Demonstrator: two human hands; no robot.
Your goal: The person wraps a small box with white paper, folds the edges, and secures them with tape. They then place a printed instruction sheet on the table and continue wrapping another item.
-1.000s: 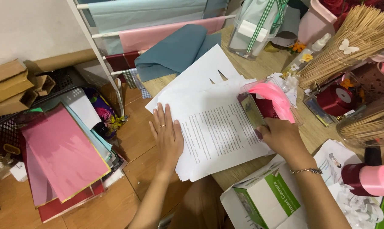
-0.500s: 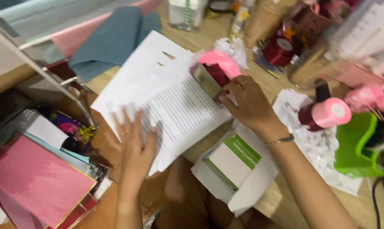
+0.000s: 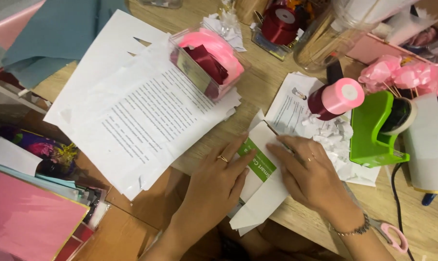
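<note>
White and green, the flat cardboard box now lies under both hands at the counter edge; a second ago the left hand pressed the printed sheets and the right hand held the clear ribbon box. Work has shifted to the box. Fingers of both hands lie flat and spread on it, pressing, not clenched.
</note>
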